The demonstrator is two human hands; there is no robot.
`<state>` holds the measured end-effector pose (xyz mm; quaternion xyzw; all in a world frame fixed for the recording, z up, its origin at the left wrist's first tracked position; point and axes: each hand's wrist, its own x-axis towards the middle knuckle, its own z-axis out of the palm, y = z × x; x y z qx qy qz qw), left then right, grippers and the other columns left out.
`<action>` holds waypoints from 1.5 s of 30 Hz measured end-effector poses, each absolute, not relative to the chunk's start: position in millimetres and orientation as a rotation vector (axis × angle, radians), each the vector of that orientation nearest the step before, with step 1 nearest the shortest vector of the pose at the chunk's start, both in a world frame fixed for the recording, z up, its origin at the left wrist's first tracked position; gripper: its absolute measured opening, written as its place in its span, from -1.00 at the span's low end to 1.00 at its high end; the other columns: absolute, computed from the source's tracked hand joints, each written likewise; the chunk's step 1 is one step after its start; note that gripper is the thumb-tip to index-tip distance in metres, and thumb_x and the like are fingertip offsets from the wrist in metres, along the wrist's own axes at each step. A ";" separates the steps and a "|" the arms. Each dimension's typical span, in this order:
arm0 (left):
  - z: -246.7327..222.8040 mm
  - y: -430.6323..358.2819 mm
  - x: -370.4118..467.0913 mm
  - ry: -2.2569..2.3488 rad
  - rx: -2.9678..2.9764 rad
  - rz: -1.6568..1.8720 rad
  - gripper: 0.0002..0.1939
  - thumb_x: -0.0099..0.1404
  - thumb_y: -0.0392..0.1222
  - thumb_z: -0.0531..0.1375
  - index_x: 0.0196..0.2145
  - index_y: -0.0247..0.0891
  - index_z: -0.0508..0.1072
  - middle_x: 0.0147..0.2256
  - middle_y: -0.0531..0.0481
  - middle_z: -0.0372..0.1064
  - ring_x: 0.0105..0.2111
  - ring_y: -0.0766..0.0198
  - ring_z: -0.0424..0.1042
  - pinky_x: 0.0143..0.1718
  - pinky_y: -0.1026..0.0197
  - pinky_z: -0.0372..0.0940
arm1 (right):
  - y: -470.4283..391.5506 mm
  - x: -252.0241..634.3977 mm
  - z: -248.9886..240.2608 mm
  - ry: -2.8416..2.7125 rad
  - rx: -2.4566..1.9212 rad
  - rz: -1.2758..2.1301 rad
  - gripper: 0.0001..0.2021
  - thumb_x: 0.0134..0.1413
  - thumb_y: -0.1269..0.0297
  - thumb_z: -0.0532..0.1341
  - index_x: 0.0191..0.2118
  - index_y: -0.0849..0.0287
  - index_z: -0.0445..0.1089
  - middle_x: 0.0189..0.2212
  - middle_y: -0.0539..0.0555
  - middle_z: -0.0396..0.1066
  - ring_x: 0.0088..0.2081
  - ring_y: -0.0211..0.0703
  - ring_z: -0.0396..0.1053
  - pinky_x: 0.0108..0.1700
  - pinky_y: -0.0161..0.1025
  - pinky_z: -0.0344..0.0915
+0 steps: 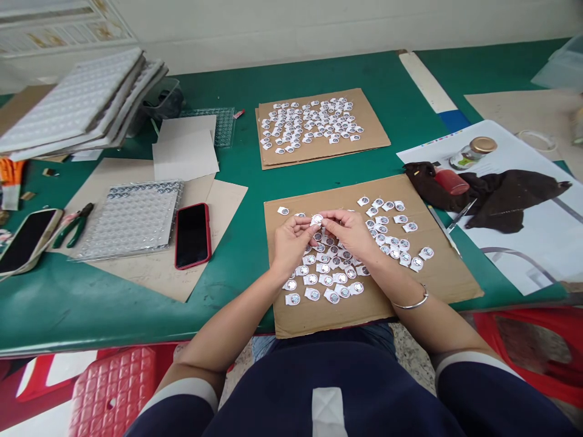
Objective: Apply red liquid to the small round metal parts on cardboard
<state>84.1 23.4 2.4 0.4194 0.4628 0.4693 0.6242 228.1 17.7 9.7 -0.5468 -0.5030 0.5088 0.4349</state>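
Note:
Between the fingertips of both my hands is a small round piece with a white tab [316, 219], held a little above the cardboard sheet [437, 273]. My left hand [293, 240] pinches it from the left, and my right hand [350, 230] pinches its right side. Many like pieces, each with a dark or shiny disc on white backing, lie on the cardboard around and under my hands. One such piece [294, 299] is at the near left corner. My hands hide some in the middle.
A second cardboard [378, 136] with more pieces lies farther back. To the left are a red-cased phone [193, 235], a plastic-wrapped stack [132, 218] and green pliers [76, 227]. Tweezers [461, 216], a dark cloth [510, 194] and a glass jar [471, 153] lie right.

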 end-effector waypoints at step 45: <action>3.4 26.8 82.2 1.030 0.887 1.026 -0.63 -0.05 -0.12 0.36 -0.34 -0.37 0.37 -0.61 0.06 0.38 -0.69 0.43 0.33 -0.67 0.42 0.19 | 19.1 229.0 8.3 -1.294 -1.356 1.300 -0.66 -0.03 0.10 0.18 -0.22 0.27 0.42 -0.52 0.01 0.33 -0.54 -0.41 0.17 -0.50 -0.39 0.13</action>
